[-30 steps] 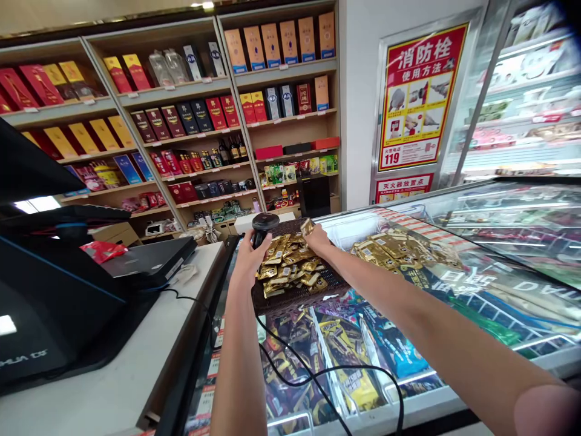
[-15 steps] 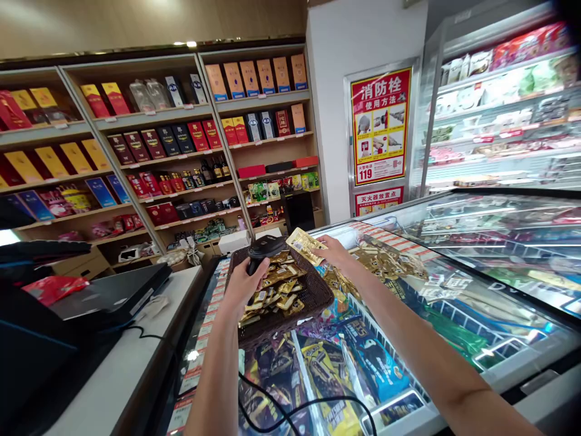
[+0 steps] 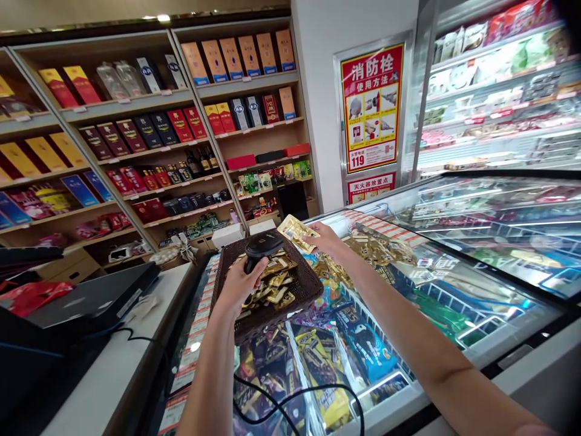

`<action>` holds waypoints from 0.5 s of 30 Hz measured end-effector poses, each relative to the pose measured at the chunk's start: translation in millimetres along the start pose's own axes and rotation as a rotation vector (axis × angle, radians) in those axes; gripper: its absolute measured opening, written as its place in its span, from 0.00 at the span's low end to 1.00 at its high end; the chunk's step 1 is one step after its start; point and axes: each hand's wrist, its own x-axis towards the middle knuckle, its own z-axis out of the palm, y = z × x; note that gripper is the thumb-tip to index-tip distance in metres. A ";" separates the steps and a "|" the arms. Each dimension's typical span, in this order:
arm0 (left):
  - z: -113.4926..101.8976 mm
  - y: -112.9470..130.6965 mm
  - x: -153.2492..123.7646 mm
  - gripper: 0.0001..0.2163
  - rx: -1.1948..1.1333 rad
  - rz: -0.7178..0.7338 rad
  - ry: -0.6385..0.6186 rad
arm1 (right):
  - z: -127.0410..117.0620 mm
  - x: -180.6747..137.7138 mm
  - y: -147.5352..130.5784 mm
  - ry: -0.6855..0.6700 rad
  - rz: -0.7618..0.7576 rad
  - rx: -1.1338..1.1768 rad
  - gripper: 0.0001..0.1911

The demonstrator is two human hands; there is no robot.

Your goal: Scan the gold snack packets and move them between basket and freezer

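A white counter (image 3: 131,363) stands near left. Your left hand (image 3: 239,283) is wrapped around the handle of a black scanner (image 3: 264,244), over a woven basket (image 3: 313,289) heaped with gold packets (image 3: 276,281). By the basket's far right edge, your right hand (image 3: 327,240) pinches a single gold packet (image 3: 294,231). Farther right, more packets (image 3: 381,247) lie spread across the freezer (image 3: 391,410).

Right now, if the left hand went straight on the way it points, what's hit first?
Likely the far rim of the basket, beyond the black scanner that the left hand holds; height is unclear, so it might pass over, toward the shelf unit.
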 end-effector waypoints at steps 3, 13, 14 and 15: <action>1.9 0.8 -0.2 0.21 -0.011 0.001 -0.007 | -1.1 -0.7 0.7 -0.006 -0.004 -0.009 0.11; 0.9 14.7 -8.7 0.22 -0.033 0.002 -0.057 | -1.9 -2.4 2.6 -0.011 0.005 -0.046 0.11; 0.4 16.2 -9.6 0.22 -0.041 0.004 -0.056 | -4.2 0.2 4.1 -0.001 0.011 -0.076 0.12; -0.4 17.4 -10.3 0.22 -0.045 0.007 -0.055 | -8.1 3.5 5.6 0.022 0.017 -0.118 0.12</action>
